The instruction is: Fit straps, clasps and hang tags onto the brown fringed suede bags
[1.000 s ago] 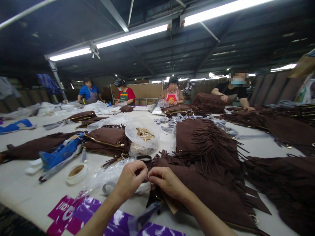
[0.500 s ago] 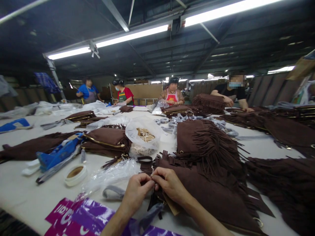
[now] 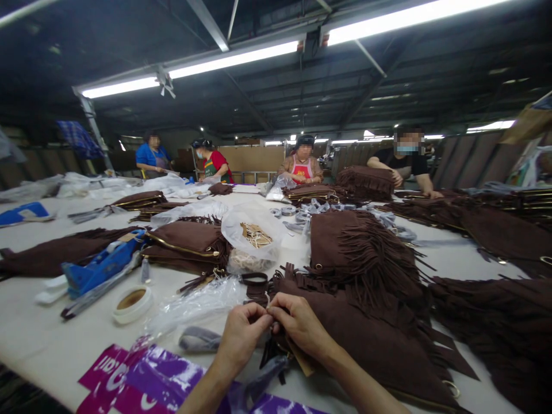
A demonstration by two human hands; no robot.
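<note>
My left hand [image 3: 244, 333] and my right hand [image 3: 299, 322] meet fingertip to fingertip, both closed in a pinch. Between them is a thin white string [image 3: 268, 299], its upper end just showing above the fingers. A brown card tag [image 3: 301, 357] hangs partly hidden below my right hand. Directly right of my hands lies a dark brown fringed bag [image 3: 366, 339], and my right forearm crosses its near side. A grey plastic-wrapped strap [image 3: 265, 376] lies below my fingers. What the fingertips do with the string is too small to make out.
A clear plastic bag of tags and strings [image 3: 256, 233] stands ahead. Stacked brown bags [image 3: 185, 247] lie left and right of it. A tape roll [image 3: 133, 305], a blue tape dispenser [image 3: 101, 267] and purple plastic [image 3: 159, 376] lie leftward. Several co-workers stand across the table.
My hands stay pinched together in nearly the same place. Across the table, the co-worker in blue has lowered an arm and the one in red has shifted slightly.
</note>
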